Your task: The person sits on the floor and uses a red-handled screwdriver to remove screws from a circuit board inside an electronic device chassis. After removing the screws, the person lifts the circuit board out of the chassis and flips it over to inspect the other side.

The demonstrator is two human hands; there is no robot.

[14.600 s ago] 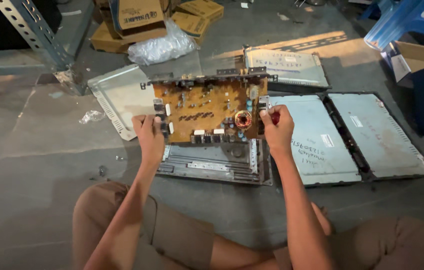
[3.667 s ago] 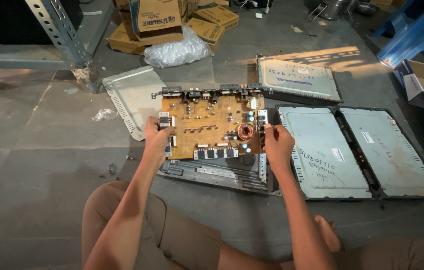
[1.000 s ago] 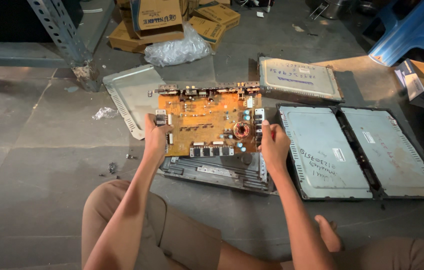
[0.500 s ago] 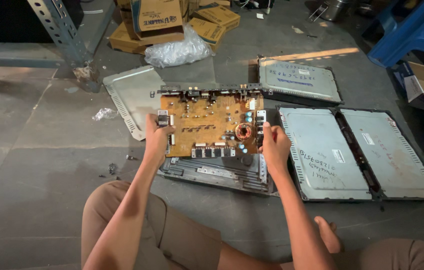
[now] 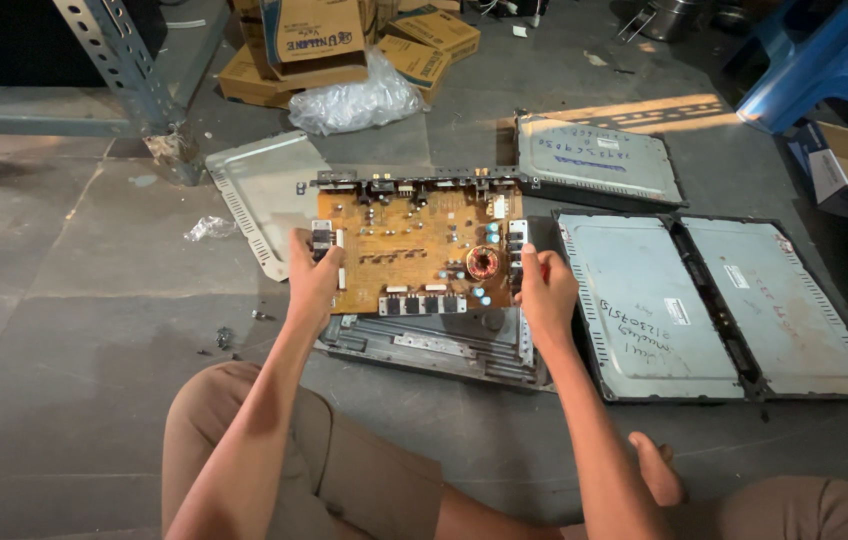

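The board has hardly moved since a moment ago; we still hold it up in the same spot, and it only sits a little more level now. So the work is still at the same step, with the board lifted clear of its metal case.

Our left hand (image 5: 312, 280) grips the left edge of the orange circuit board (image 5: 414, 250), with the fingers curled tight around the edge. Our right hand (image 5: 546, 290) grips the right edge the same way, thumb on top and fingers pinching the side. The board hangs in the air just above the grey metal case (image 5: 434, 345), which lies on the floor (image 5: 74, 330).

Now we count. There is one board and one open case under it. To the left of the board lies one bare metal cover (image 5: 259, 190). To the right of the board lie two closed grey boxes side by side (image 5: 724, 300), and one more grey box (image 5: 594, 160) sits behind them. Far behind the board we see some cardboard boxes (image 5: 324, 40) and one clear plastic bag (image 5: 354, 100). One blue plastic stool (image 5: 814, 60) stands far off to the right.
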